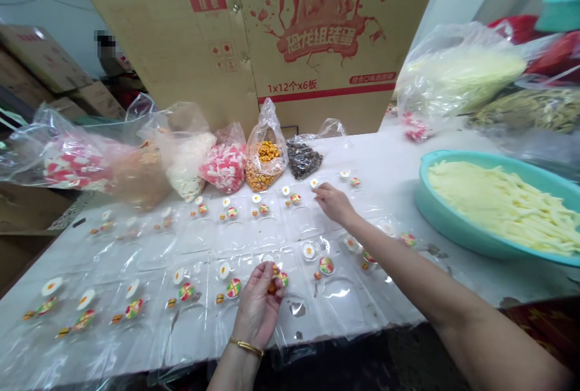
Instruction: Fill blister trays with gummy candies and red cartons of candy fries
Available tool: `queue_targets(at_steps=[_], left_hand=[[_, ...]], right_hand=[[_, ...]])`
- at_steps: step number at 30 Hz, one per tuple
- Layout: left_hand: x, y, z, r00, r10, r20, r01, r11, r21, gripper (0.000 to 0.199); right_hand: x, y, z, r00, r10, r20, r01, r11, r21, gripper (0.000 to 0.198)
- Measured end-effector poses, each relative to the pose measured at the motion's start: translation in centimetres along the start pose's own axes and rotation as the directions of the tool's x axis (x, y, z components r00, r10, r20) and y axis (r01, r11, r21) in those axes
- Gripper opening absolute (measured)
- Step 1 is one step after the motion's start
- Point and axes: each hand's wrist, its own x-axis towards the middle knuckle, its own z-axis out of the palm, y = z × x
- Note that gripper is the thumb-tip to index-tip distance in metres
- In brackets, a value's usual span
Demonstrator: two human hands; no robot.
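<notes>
Clear plastic trays [338,294] lie in two rows, holding small fried-egg-shaped pieces [309,251], round pizza-like pieces [326,266] and tiny burger-shaped pieces [220,298]. My left hand [259,306], with a gold bangle at its wrist, hovers over the front row. Its fingers are curled around several burger-shaped pieces [272,287]. My right hand [334,203] reaches to the back row, just beside an egg-shaped piece [314,183]. Its fingertips are pinched together, and whatever they hold is too small to make out.
Bags of pink-and-white pieces [224,164], orange pieces [260,176] and dark pieces [304,160] stand behind the trays. A large printed carton [326,101] rises behind them. At right sits a turquoise basin [457,231] of pale yellow strips. Another person [111,58] is at the back left.
</notes>
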Motion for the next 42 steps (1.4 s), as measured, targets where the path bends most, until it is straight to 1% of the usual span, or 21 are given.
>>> queue_targets(at_steps=[2,4,6,7,10,12,13,14,15,17,20,24,27,29,31,33,35,37,39,41,42], left_hand=[[0.7,-0.5,0.6,1.0,0.02,-0.012,-0.02,1.0,-0.011,0.009],[1.3,-1.2,1.3,0.999,0.033,-0.003,-0.033,0.999,-0.003,0.009],[1.5,-1.9,2.1,0.999,0.033,0.026,-0.034,0.999,0.022,0.009],[1.4,-2.1,2.3,0.999,0.026,0.043,-0.028,0.999,0.04,0.01],[0.8,-2.1,2.5,0.998,-0.011,0.058,0.006,0.996,0.088,0.018],[0.2,-1.7,2.0,0.999,-0.039,0.034,0.036,0.996,0.081,0.019],[-0.1,-1.5,1.6,0.998,-0.053,0.022,0.051,0.996,0.067,0.021],[-0.4,-1.3,1.2,0.998,-0.063,0.017,0.062,0.997,0.052,0.024],[-0.7,-1.1,0.8,0.997,-0.071,0.018,0.071,0.997,0.043,0.029],[-1.3,-1.0,0.0,0.997,-0.072,0.025,0.071,0.996,0.049,0.032],[-1.8,-1.0,-0.5,0.998,-0.053,0.022,0.051,0.994,0.092,0.025],[-1.9,-1.0,-0.8,0.998,-0.01,-0.058,0.018,0.99,0.143,0.018],[-1.7,-0.8,-1.1,0.994,0.029,-0.102,-0.012,0.988,0.157,0.016],[-1.6,-0.7,-1.3,0.995,0.043,-0.089,-0.029,0.987,0.156,0.015],[-1.4,-0.5,-1.3,0.994,0.064,-0.084,-0.052,0.988,0.148,0.012],[-1.3,-0.2,-1.1,0.991,0.076,-0.113,-0.061,0.99,0.13,0.011],[-1.1,0.1,-0.6,0.986,0.066,-0.153,-0.052,0.994,0.095,0.013],[-1.0,0.5,-0.2,0.986,0.042,-0.161,-0.033,0.998,0.055,0.015],[-0.9,0.8,0.1,0.991,0.037,-0.127,-0.032,0.999,0.037,0.016],[-0.7,1.0,0.3,0.995,0.058,-0.079,-0.054,0.997,0.045,0.014],[-0.6,1.0,0.5,0.996,0.073,-0.058,-0.07,0.996,0.051,0.013]], right_hand=[[-2.8,-3.1,-0.3,0.983,-0.184,0.002,0.178,0.953,0.245,0.022],[-5.7,-6.1,-0.4,0.912,-0.407,0.06,0.35,0.845,0.405,0.023],[-7.7,-7.9,-0.4,0.883,-0.467,0.052,0.401,0.806,0.434,0.017],[-8.2,-8.0,-0.4,0.889,-0.456,0.041,0.393,0.805,0.444,0.016],[-7.7,-4.7,-1.1,0.963,-0.269,-0.013,0.236,0.819,0.523,0.013],[-6.2,-0.4,-1.8,0.998,-0.026,-0.051,0.051,0.81,0.584,0.011],[-5.3,1.9,-2.1,0.991,0.115,-0.061,-0.054,0.791,0.61,0.009],[-4.3,4.2,-2.5,0.961,0.268,-0.074,-0.163,0.758,0.631,0.01],[-3.4,6.3,-2.8,0.913,0.398,-0.088,-0.254,0.724,0.642,0.01],[-1.8,9.3,-3.1,0.828,0.555,-0.079,-0.38,0.659,0.649,0.009],[0.1,11.0,-2.9,0.76,0.646,-0.075,-0.495,0.65,0.577,0.008],[2.4,10.9,-2.1,0.763,0.637,-0.111,-0.603,0.763,0.233,0.009],[3.7,10.8,-1.6,0.749,0.652,-0.115,-0.658,0.753,-0.021,0.014],[3.9,10.6,-1.3,0.737,0.667,-0.11,-0.676,0.729,-0.111,0.019],[3.6,10.3,-1.1,0.752,0.65,-0.106,-0.658,0.736,-0.16,0.024],[2.8,9.9,-0.9,0.805,0.585,-0.095,-0.59,0.774,-0.231,0.028],[1.9,9.7,-0.8,0.878,0.476,-0.05,-0.463,0.818,-0.341,0.028],[1.4,9.9,-1.0,0.926,0.376,0.036,-0.323,0.838,-0.439,0.027],[1.4,10.0,-1.6,0.935,0.341,0.099,-0.255,0.838,-0.482,0.025],[1.6,9.0,-2.7,0.943,0.329,0.057,-0.269,0.851,-0.451,0.024],[1.5,7.9,-3.1,0.956,0.293,0.014,-0.265,0.883,-0.387,0.024]])
